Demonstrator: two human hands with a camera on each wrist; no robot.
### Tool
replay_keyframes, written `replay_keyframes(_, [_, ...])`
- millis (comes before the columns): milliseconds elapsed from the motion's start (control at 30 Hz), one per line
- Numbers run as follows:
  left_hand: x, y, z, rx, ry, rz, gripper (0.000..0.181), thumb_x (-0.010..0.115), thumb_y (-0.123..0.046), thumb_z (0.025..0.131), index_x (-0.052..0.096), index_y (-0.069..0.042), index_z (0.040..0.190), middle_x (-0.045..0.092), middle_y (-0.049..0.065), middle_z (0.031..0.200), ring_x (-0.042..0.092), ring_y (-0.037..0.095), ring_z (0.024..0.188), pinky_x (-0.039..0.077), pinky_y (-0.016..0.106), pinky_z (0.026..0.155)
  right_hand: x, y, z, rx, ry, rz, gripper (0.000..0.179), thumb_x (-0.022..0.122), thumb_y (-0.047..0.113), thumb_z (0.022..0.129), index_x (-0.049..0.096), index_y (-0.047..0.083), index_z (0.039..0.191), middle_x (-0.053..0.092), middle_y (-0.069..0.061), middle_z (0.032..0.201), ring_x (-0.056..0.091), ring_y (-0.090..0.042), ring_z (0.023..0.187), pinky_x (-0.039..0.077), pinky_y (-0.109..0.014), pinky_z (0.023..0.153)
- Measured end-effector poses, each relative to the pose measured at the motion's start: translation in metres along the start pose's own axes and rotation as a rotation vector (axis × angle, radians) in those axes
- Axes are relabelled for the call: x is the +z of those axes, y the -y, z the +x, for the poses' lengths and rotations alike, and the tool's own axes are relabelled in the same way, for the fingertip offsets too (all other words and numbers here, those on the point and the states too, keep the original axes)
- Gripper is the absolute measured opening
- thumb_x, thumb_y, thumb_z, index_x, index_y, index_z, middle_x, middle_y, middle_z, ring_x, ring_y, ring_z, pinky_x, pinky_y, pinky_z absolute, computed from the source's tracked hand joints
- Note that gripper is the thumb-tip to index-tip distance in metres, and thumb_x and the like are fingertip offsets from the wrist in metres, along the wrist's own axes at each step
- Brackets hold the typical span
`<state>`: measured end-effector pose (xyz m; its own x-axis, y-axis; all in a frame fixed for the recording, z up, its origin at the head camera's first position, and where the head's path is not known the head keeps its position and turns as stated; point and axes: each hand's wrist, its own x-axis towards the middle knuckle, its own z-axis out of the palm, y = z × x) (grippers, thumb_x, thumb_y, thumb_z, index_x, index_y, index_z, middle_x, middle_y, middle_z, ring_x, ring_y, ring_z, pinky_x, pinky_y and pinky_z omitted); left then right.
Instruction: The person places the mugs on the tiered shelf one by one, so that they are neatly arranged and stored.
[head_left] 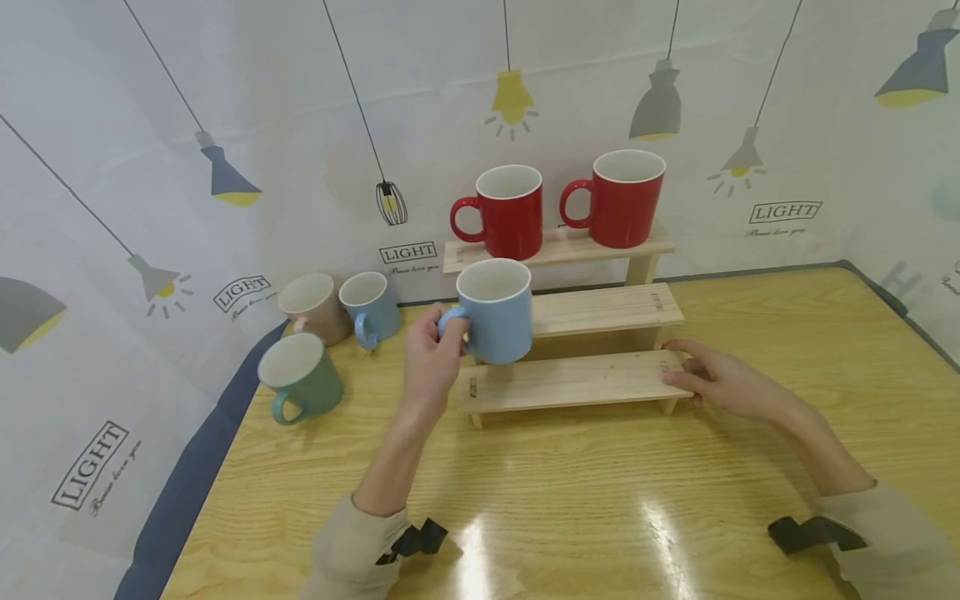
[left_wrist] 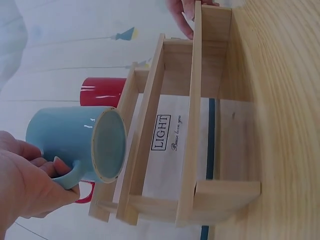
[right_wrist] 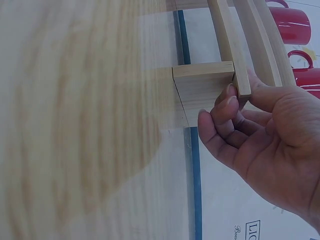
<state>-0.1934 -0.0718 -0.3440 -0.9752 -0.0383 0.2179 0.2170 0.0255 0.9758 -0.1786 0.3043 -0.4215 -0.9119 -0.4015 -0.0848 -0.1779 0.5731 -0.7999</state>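
Gripping a light-blue mug (head_left: 498, 323) by its handle, the left hand (head_left: 429, 371) is holding it upright in the air in the head view, near the left end of a three-tier wooden stand (head_left: 577, 385). The right hand (head_left: 727, 383) is pinching the right end of the stand's lowest shelf. Two red mugs, one on the left (head_left: 513, 218) and one on the right (head_left: 627, 207), are standing side by side on the top shelf, their handles pointing left. Over to the left, a green mug (head_left: 306, 382), a pinkish-brown mug (head_left: 318, 307) and a smaller blue mug (head_left: 381, 310) are sitting grouped on the wooden table (head_left: 570, 492). A pale covering (head_left: 600, 42) printed with lamps is hanging behind everything.

In the left wrist view, the fingers are curling tightly round the light-blue mug's handle, and the mug's underside is facing open air. The stand is showing its shelves edge-on, with red mugs partly hiding behind the held mug and the right hand's fingers touching the far end of a shelf.

In the right wrist view, the right thumb and fingers are closing on the shelf's end from opposite faces, beside a supporting leg, while both red mugs are showing at the picture's edge.
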Motion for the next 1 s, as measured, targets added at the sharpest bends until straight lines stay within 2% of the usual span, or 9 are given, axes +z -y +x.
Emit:
replay_keyframes(233, [0.023,0.002,0.006,0.025,0.046,-0.037,0.021,0.050,0.000,0.089,0.044,-0.011,0.072,0.036,-0.004,0.059,0.039,0.010,0.055,0.034,0.022,0.053,0.000,0.000,-0.001,0.010,-0.005,-0.002,0.058,0.056,0.020,0.104,0.030,-0.008,0.148,0.056,-0.006,0.076,0.052,-0.015,0.066,0.044,-0.028,0.057])
replay_keyframes(500, [0.048,0.006,0.013,0.038,0.080,-0.070,0.022,0.050,-0.001,0.088,0.043,-0.011,0.069,0.034,-0.003,0.059,0.037,0.011,0.055,0.035,0.023,0.054,-0.001,0.001,-0.001,0.004,-0.002,-0.019,0.060,0.056,0.024,0.104,0.029,-0.007,0.149,0.057,-0.006,0.076,0.053,-0.016,0.068,0.045,-0.029,0.058])
replay_keyframes(667, [0.063,0.010,0.018,0.029,0.111,-0.068,0.022,0.051,-0.003,0.087,0.043,-0.011,0.069,0.033,-0.003,0.059,0.035,0.011,0.054,0.031,0.024,0.051,-0.001,0.001,-0.002,-0.001,-0.005,-0.022,0.060,0.055,0.023,0.105,0.029,-0.008,0.149,0.058,-0.005,0.078,0.055,-0.017,0.069,0.047,-0.031,0.061])
replay_keyframes(867, [0.081,0.012,0.023,0.059,0.148,-0.071,0.025,0.052,-0.002,0.088,0.040,-0.012,0.067,0.029,-0.004,0.056,0.030,0.010,0.050,0.026,0.024,0.048,0.000,0.000,-0.001,0.004,-0.002,-0.003,0.059,0.056,0.021,0.104,0.030,-0.008,0.148,0.060,-0.005,0.079,0.055,-0.017,0.069,0.048,-0.031,0.061])
replay_keyframes(1000, [0.092,0.013,0.027,0.071,0.152,-0.068,0.028,0.053,-0.002,0.087,0.039,-0.013,0.065,0.029,-0.005,0.056,0.030,0.009,0.050,0.025,0.024,0.047,0.000,-0.001,-0.001,-0.005,0.001,0.003,0.059,0.056,0.020,0.104,0.029,-0.009,0.148,0.058,-0.004,0.078,0.055,-0.016,0.068,0.047,-0.031,0.061])
